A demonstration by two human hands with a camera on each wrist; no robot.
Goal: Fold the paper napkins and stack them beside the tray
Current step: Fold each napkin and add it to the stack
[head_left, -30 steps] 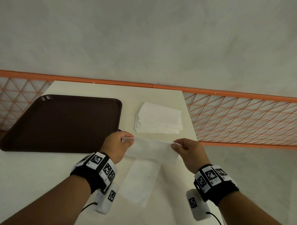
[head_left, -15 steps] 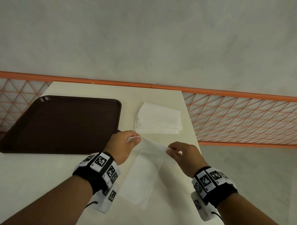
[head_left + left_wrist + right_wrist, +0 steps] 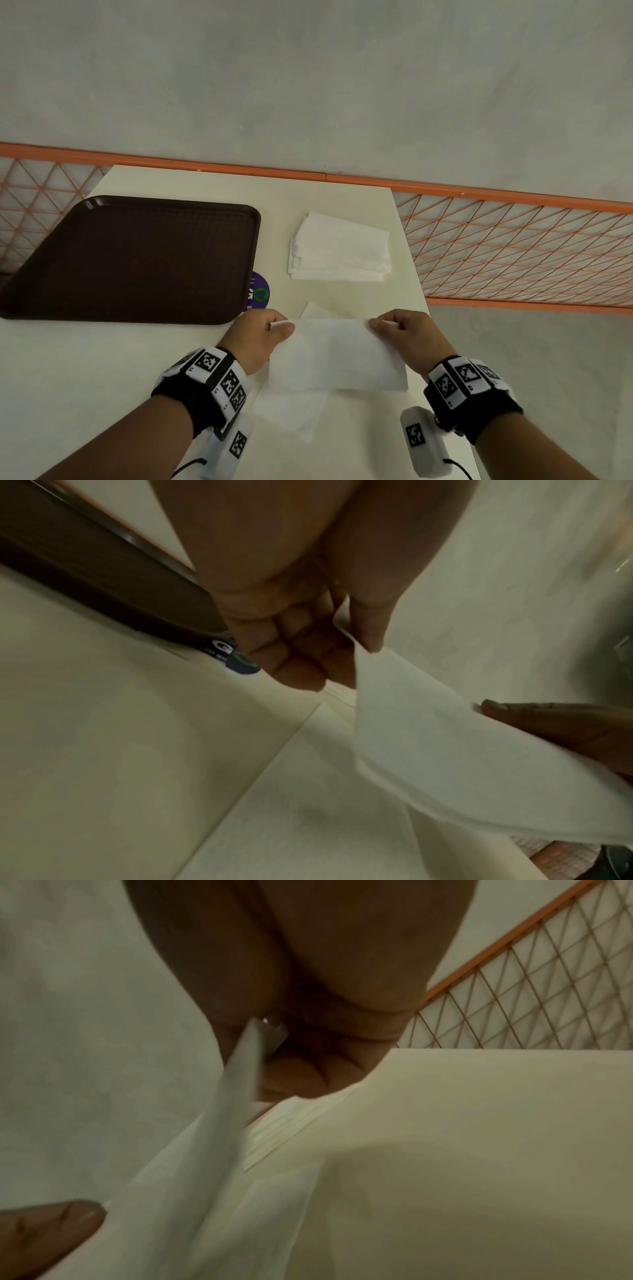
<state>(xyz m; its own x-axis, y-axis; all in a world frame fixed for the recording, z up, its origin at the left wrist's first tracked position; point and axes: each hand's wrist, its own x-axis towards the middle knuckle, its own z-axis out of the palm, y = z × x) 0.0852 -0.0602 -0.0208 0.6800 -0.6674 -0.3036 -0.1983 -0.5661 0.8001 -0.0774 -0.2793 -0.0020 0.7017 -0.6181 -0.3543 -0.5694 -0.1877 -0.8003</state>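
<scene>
A thin white paper napkin (image 3: 337,356) hangs stretched between my two hands above the near part of the table (image 3: 68,377). My left hand (image 3: 263,334) pinches its upper left corner, thumb against curled fingers (image 3: 301,653). My right hand (image 3: 400,330) pinches the upper right corner (image 3: 263,1042). Another napkin (image 3: 291,407) lies flat on the table under the held one. A stack of folded white napkins (image 3: 340,248) sits to the right of the dark brown tray (image 3: 130,260).
A round purple sticker (image 3: 258,294) shows at the tray's near right corner. The table's right edge (image 3: 416,274) runs close to my right hand, with grey floor beyond. An orange mesh railing (image 3: 513,246) borders the far side.
Both hands have spread apart and dropped a little nearer, pulling the napkin out wide and flat. It was bunched between closer hands half a second ago.
</scene>
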